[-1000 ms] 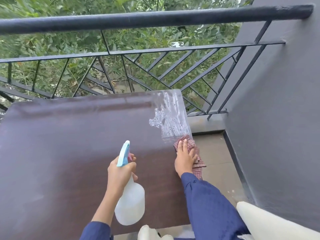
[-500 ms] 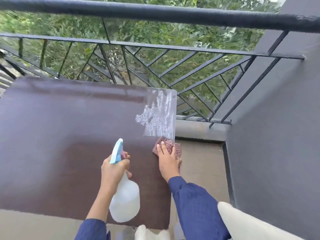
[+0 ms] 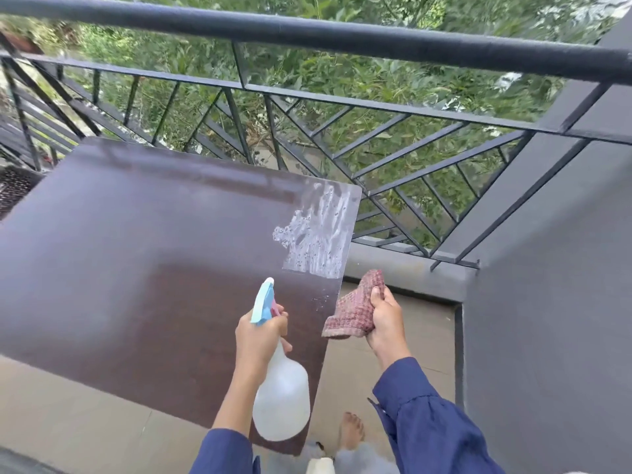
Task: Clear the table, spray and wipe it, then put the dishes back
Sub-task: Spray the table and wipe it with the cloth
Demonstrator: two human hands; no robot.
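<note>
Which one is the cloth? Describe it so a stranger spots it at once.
Find the dark brown table by the railing, then its right edge below the foamy patch. Just past that edge the right hand grips the cloth. It is reddish, checked and limp, unlike the translucent spray bottle in the left hand.

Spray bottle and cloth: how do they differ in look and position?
The spray bottle is whitish and translucent with a blue head; the cloth is reddish and checked. The left hand grips the spray bottle over the table; the right hand holds the cloth beyond its right edge. Both are hand-held.
</note>
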